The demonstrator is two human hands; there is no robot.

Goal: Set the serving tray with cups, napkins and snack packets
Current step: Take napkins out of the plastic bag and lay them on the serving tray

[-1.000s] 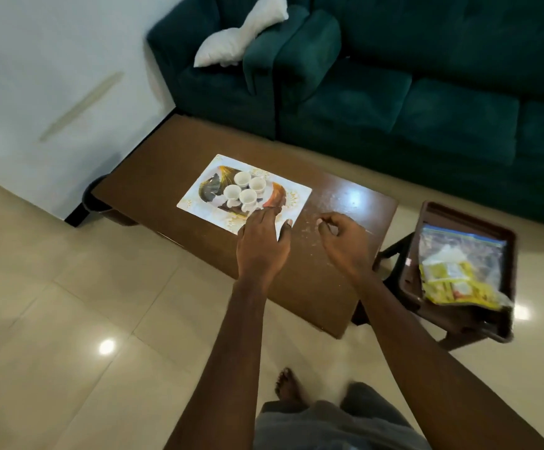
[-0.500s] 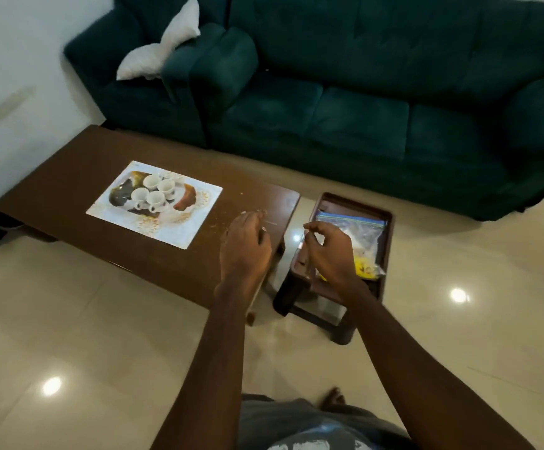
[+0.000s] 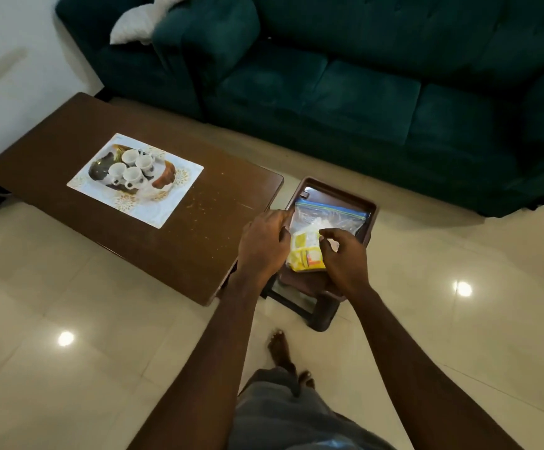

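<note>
At centre left, four white cups (image 3: 132, 174) stand clustered on the patterned serving tray (image 3: 167, 207) on the brown table (image 3: 53, 141). Just right of centre, the left hand (image 3: 264, 245) lies loosely bent against the left edge of a clear zip bag (image 3: 329, 219); I cannot tell whether it grips. The right hand (image 3: 345, 261) pinches the bag's plastic above the yellow snack packets (image 3: 304, 254) inside, and the bag lies in a dark tray (image 3: 335, 190).

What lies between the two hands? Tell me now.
Head view: the yellow snack packets inside the clear zip bag lie between the left hand and right hand.
</note>
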